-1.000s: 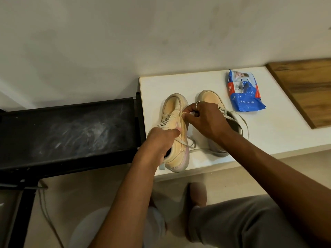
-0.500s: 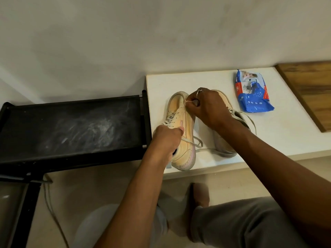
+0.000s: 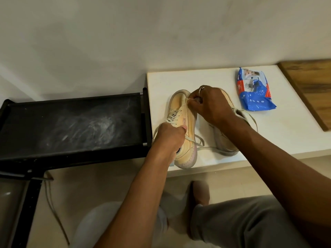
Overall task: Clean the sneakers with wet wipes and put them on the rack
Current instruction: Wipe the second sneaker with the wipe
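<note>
Near the middle of the frame a cream-yellow sneaker (image 3: pixel 180 122) lies tipped on its side on a white tabletop (image 3: pixel 279 136), toe toward the wall and heel at the table's near edge. The left hand (image 3: pixel 169 138) is closed around the sneaker's collar near the heel, thumb pressed on the upper beside the laces, steadying it. The right hand (image 3: pixel 208 104) reaches across from the right of the frame and is bunched at the sneaker's toe end, its fingers (image 3: pixel 192 102) pinched on a small pale wad that looks like a wet wipe (image 3: pixel 188 99), held against the toe sidewall; little of the wipe shows. A ring sits on one finger of that hand. The second sneaker (image 3: pixel 226 140) rests just right of the first, mostly hidden under the right wrist, its loose laces (image 3: pixel 249 115) trailing over the tabletop. In the upper right of the frame a blue wet wipes packet (image 3: pixel 254 92) lies flat on the table, well apart from the shoes, and a wooden board (image 3: pixel 311 86) sits at the right edge. To the left of the table, touching its side, stands a black shoe rack (image 3: pixel 71 124) whose top shelf is streaked with pale dust. The person's knees in grey trousers (image 3: pixel 241 222) fill the bottom of the frame.
</note>
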`<control>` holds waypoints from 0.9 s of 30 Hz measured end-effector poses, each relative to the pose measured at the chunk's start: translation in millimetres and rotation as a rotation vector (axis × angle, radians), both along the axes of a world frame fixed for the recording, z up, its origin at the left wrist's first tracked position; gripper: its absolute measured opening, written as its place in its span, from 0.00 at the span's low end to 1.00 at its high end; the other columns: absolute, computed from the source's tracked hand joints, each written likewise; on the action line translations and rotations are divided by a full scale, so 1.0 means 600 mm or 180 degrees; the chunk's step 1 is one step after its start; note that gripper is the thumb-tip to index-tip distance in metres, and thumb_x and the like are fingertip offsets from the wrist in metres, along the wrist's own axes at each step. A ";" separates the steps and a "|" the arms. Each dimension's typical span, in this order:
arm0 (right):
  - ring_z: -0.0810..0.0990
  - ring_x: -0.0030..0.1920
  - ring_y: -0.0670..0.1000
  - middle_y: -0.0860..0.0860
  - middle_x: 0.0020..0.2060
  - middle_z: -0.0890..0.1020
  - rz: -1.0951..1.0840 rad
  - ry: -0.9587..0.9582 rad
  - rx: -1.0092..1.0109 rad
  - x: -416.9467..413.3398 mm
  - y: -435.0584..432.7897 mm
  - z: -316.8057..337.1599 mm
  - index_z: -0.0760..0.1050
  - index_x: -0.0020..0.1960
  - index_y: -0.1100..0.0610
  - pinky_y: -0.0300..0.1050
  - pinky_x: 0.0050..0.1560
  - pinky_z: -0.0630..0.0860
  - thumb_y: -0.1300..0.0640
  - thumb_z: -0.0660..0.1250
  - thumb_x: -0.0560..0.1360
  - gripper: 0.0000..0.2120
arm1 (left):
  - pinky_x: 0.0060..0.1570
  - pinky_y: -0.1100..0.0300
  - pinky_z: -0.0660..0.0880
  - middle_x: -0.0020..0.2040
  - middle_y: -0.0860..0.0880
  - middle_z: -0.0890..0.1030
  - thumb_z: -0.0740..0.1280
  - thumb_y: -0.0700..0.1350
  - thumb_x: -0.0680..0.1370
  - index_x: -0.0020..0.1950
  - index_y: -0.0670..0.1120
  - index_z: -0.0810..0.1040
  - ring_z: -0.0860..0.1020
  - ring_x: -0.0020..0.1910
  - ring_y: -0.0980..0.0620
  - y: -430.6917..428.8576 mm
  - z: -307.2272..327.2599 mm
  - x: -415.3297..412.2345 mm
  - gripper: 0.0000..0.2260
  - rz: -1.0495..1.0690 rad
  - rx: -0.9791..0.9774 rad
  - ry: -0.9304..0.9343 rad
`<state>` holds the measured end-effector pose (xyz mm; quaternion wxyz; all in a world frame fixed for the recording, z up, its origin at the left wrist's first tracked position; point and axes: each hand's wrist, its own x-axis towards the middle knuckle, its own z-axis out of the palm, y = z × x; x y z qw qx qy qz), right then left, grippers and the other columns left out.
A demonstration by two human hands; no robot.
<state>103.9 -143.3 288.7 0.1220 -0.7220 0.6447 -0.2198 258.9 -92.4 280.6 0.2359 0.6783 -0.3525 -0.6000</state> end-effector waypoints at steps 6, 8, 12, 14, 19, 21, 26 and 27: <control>0.81 0.40 0.46 0.46 0.44 0.84 0.0654 -0.0159 0.0833 -0.008 0.019 0.016 0.85 0.50 0.55 0.42 0.39 0.79 0.53 0.72 0.75 0.08 | 0.52 0.52 0.80 0.47 0.48 0.81 0.69 0.47 0.79 0.56 0.48 0.75 0.81 0.47 0.47 -0.002 0.000 0.002 0.07 0.0081 0.0053 0.0104; 0.81 0.39 0.46 0.47 0.42 0.85 0.0690 -0.0099 0.0863 -0.006 0.023 0.012 0.85 0.49 0.54 0.44 0.39 0.79 0.53 0.72 0.74 0.07 | 0.52 0.52 0.80 0.46 0.48 0.81 0.69 0.47 0.79 0.54 0.48 0.75 0.81 0.46 0.47 -0.002 0.001 0.001 0.07 0.0060 0.0006 0.0057; 0.80 0.38 0.47 0.48 0.43 0.83 0.0411 -0.0136 0.0267 0.003 0.014 0.003 0.84 0.50 0.58 0.50 0.41 0.80 0.56 0.69 0.76 0.08 | 0.56 0.46 0.79 0.51 0.46 0.82 0.70 0.48 0.78 0.62 0.46 0.76 0.81 0.50 0.44 -0.001 0.002 0.001 0.13 -0.0016 0.0051 0.0052; 0.80 0.41 0.49 0.50 0.45 0.82 0.0138 -0.0097 0.0049 0.003 0.003 0.002 0.84 0.52 0.59 0.49 0.43 0.80 0.55 0.67 0.78 0.10 | 0.56 0.46 0.79 0.51 0.46 0.81 0.70 0.48 0.78 0.63 0.46 0.75 0.80 0.50 0.43 0.000 0.001 0.001 0.15 -0.0022 0.0059 0.0046; 0.79 0.36 0.42 0.43 0.40 0.81 0.0291 -0.0261 0.0485 -0.005 0.001 0.009 0.84 0.51 0.57 0.29 0.36 0.73 0.54 0.69 0.77 0.08 | 0.56 0.48 0.79 0.50 0.45 0.81 0.71 0.45 0.78 0.61 0.46 0.76 0.81 0.49 0.45 -0.007 -0.003 0.006 0.12 0.0092 0.0220 0.0215; 0.80 0.38 0.42 0.44 0.43 0.84 0.0487 -0.0321 0.0870 -0.011 0.013 0.009 0.84 0.51 0.54 0.28 0.35 0.73 0.53 0.72 0.76 0.07 | 0.56 0.48 0.79 0.50 0.45 0.82 0.71 0.43 0.78 0.59 0.45 0.77 0.81 0.49 0.44 -0.007 -0.001 0.006 0.11 0.0150 0.0280 0.0295; 0.81 0.38 0.44 0.47 0.43 0.84 0.0573 -0.0246 0.0685 -0.002 0.034 0.003 0.84 0.50 0.55 0.32 0.36 0.75 0.54 0.71 0.76 0.06 | 0.54 0.48 0.79 0.51 0.43 0.82 0.74 0.33 0.73 0.61 0.41 0.77 0.82 0.49 0.42 -0.012 0.003 0.013 0.18 0.0063 0.0455 0.0600; 0.81 0.38 0.46 0.49 0.43 0.84 0.0485 -0.0224 0.0467 0.002 0.032 0.001 0.84 0.50 0.56 0.36 0.37 0.77 0.55 0.70 0.76 0.07 | 0.53 0.49 0.79 0.52 0.42 0.82 0.74 0.32 0.72 0.61 0.40 0.76 0.81 0.49 0.42 -0.012 0.005 0.015 0.19 -0.0008 0.0507 0.0641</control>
